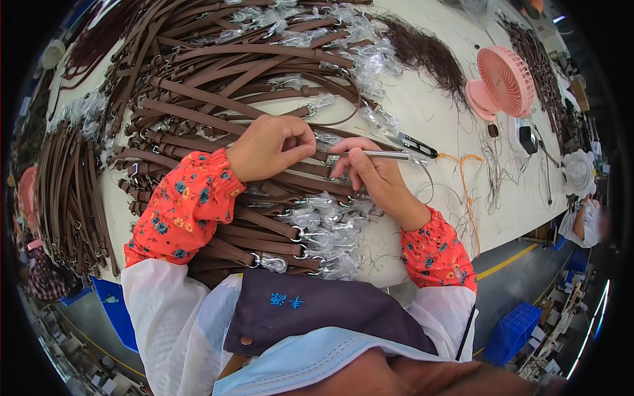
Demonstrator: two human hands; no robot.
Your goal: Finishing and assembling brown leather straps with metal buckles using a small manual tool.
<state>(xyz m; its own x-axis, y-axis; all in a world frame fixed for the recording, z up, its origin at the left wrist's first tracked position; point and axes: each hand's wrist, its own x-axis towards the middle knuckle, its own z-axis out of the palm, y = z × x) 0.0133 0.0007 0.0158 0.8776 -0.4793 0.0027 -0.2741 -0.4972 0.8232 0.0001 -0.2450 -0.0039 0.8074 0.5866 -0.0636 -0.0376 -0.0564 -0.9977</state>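
My left hand (274,146) is curled with thumb and fingers pinched on a brown strap (321,156) among the pile. Just right of it, my right hand (366,173) holds a slim silver rod-like tool (389,154) lying level across its fingers, near a plastic-wrapped metal clasp. Black-handled snips (418,145) lie beyond the right hand. Brown straps (198,115) with buckles and hooks lie under and around both hands. Wrapped hooks (330,234) are heaped below the right hand.
A pink fan (502,79), a white fan (578,171), tangled dark thread (422,53) and orange cord (467,191) are right of the pile. More straps (66,198) lie left on the white table (512,204). A co-worker (581,224) is at right; blue crates (512,333) stand below.
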